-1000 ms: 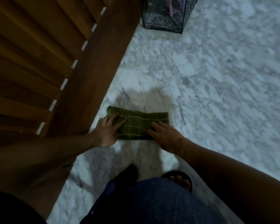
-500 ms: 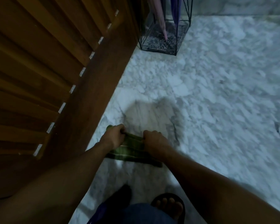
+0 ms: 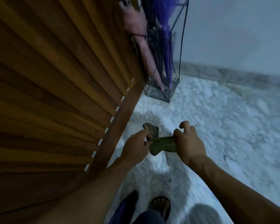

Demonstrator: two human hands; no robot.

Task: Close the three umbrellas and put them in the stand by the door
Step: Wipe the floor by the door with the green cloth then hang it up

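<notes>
A green striped cloth (image 3: 162,145) is bunched up and held in the air between both hands. My left hand (image 3: 136,147) grips its left end and my right hand (image 3: 188,142) pinches its right end. Farther ahead, a wire-frame umbrella stand (image 3: 182,46) stands on the floor beside the wooden door. A closed pink umbrella (image 3: 145,50) and a closed purple umbrella (image 3: 166,38) stand in it, tips down. A dark shape between them is too blurred to make out.
A slatted wooden door (image 3: 55,88) fills the left side. The floor is white marble (image 3: 225,126), and a pale wall (image 3: 241,33) rises behind the stand. My feet in dark sandals (image 3: 160,206) show at the bottom.
The cloth lay flat on the floor under both hands; now it is gathered and lifted. The view has tilted up, so the stand and umbrellas show.
</notes>
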